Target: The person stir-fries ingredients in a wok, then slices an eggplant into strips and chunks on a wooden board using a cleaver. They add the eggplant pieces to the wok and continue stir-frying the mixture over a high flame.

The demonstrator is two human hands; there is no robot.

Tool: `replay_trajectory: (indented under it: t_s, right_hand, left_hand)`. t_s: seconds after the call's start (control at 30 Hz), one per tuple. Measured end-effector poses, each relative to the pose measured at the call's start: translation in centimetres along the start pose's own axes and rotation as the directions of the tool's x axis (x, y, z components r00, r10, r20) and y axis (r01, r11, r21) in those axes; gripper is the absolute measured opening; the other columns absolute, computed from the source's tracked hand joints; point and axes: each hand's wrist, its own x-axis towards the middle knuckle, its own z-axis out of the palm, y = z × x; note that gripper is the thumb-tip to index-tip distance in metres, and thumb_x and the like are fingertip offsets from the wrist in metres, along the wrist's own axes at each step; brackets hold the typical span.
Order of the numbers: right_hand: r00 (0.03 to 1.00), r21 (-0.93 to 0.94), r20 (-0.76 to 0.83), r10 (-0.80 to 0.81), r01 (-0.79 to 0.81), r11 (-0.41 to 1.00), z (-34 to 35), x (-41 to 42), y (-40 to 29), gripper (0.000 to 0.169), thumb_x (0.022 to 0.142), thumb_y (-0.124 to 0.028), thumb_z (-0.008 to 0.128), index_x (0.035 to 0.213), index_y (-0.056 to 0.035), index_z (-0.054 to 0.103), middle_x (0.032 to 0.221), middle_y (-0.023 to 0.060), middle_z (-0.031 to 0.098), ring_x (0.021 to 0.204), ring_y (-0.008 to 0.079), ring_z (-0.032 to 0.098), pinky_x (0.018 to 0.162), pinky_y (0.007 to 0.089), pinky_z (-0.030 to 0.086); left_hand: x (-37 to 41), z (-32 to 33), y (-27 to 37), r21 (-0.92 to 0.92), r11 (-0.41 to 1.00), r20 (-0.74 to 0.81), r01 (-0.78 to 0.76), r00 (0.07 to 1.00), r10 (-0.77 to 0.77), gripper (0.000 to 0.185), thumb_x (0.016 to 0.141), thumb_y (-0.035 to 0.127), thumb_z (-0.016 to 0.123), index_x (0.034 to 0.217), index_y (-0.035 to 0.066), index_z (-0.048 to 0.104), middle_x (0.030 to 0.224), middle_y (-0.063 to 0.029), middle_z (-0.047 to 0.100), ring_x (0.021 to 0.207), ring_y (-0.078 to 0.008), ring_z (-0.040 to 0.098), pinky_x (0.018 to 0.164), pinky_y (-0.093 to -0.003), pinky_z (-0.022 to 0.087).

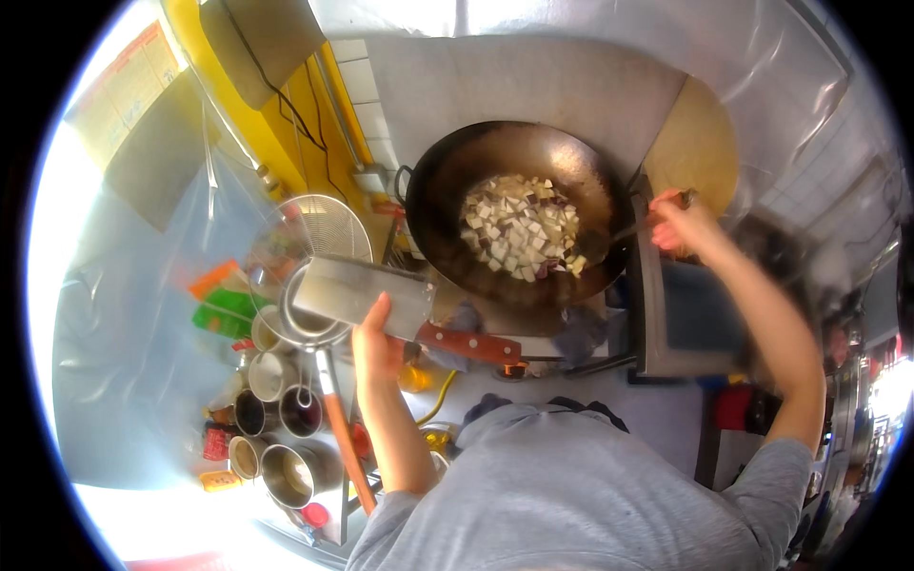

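Observation:
My left hand (377, 350) grips a cleaver (360, 291) by its broad blade, thumb on top. The wooden handle (471, 342) points right, with nothing around it. Ahead of me sits a large dark wok (500, 139) on the stove. Diced pale pieces with some purple skin (525, 227) lie in the wok's bottom. My right hand (682, 220) is closed around a cooking utensil (628, 231) at the wok's right rim. The utensil's far end reaches down beside the diced food; its shape is blurred.
A round wire strainer (346, 232) with a wooden handle (346, 442) lies left, partly under the cleaver. Several metal pots, among them a seasoning pot (318, 457), and a green packet (227, 312) crowd the left counter. A metal-framed panel (653, 321) stands right of the wok.

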Motion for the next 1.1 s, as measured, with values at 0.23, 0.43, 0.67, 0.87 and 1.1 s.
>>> replay_trajectory:
  t_s: [0.23,0.43,0.67,0.87,1.1]
  right_hand:
    - [0.98,0.371,0.096,0.176,-0.199,0.907,6.5,1.3,3.9,0.033,0.086,-0.029,0.06,0.108,-0.0067,0.049,0.077,0.0183,0.063,0.065,0.0262,0.068,0.055,0.0343,0.059]
    - [0.993,0.571,-0.092,0.073,-0.008,0.821,14.2,5.2,3.2,0.022,0.09,-0.022,0.054,0.097,-0.001,0.054,0.081,0.0208,0.064,0.069,0.0258,0.068,0.06,0.0324,0.058]
    - [0.984,0.253,-0.147,-0.096,0.131,0.958,4.4,4.1,2.0,0.02,0.092,-0.024,0.053,0.094,-0.0058,0.061,0.078,0.0117,0.064,0.064,0.0177,0.066,0.053,0.0268,0.054]
    - [0.996,0.115,-0.092,0.009,0.002,0.993,1.6,4.1,4.9,0.023,0.088,-0.028,0.06,0.094,-0.0061,0.063,0.075,0.0107,0.062,0.059,0.0176,0.064,0.05,0.0266,0.053]
    - [0.996,0.469,-0.041,-0.077,0.087,0.879,11.4,6.2,6.8,0.023,0.092,-0.023,0.055,0.099,-0.004,0.065,0.085,0.0154,0.065,0.068,0.0205,0.068,0.06,0.0289,0.056]
  left_hand:
    - [-0.2,-1.9,-0.4,-0.051,0.998,0.036,0.039,0.999,-0.037,0.038,0.09,0.008,0.056,0.125,-0.002,0.045,0.116,-0.0146,0.056,0.104,-0.0279,0.058,0.088,-0.0417,0.049]
    - [-0.3,-0.2,-1.0,0.005,0.998,0.043,0.058,0.997,-0.058,0.036,0.092,0.016,0.051,0.121,-0.005,0.046,0.114,-0.016,0.057,0.103,-0.0305,0.059,0.089,-0.044,0.048]
    - [-1.2,0.0,-1.0,0.021,0.997,0.066,0.071,0.995,-0.072,0.035,0.093,0.017,0.049,0.122,-0.004,0.046,0.113,-0.0163,0.058,0.102,-0.0309,0.059,0.087,-0.0445,0.049]
    - [-1.4,0.0,-0.8,0.025,0.997,0.057,0.068,0.996,-0.069,0.035,0.093,0.017,0.049,0.122,-0.003,0.047,0.113,-0.0158,0.059,0.102,-0.0307,0.06,0.088,-0.044,0.049]
    - [-0.8,1.0,-2.0,-0.001,0.997,0.074,0.081,0.994,-0.081,0.036,0.092,0.015,0.051,0.122,-0.004,0.046,0.116,-0.0165,0.056,0.107,-0.0314,0.057,0.091,-0.0453,0.047]
